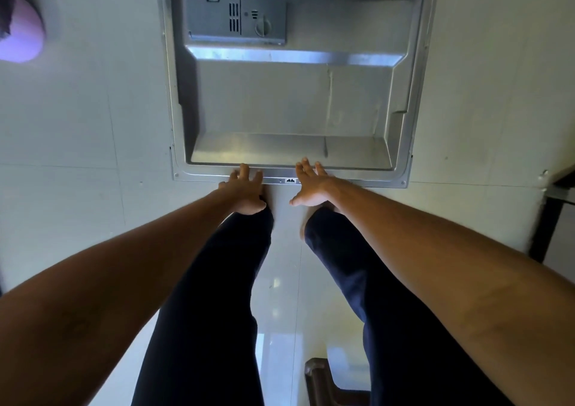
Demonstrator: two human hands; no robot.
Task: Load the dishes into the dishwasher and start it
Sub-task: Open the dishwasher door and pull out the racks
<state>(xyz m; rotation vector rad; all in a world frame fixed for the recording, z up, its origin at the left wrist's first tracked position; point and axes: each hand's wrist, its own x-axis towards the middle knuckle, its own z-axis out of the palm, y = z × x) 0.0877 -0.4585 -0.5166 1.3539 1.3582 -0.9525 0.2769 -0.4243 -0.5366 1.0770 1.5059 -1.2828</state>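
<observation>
The pale tiled floor (77, 125) fills most of the view. On it stands the dishwasher, whose door (280, 104) lies open and flat in front of me, steel inner side up, with the grey dispenser (236, 16) at its far end. My legs (217, 281) stand just short of its near edge. My left hand (245, 191) and right hand (311, 186) rest side by side on that edge, fingers straight and spread, grasping nothing.
</observation>
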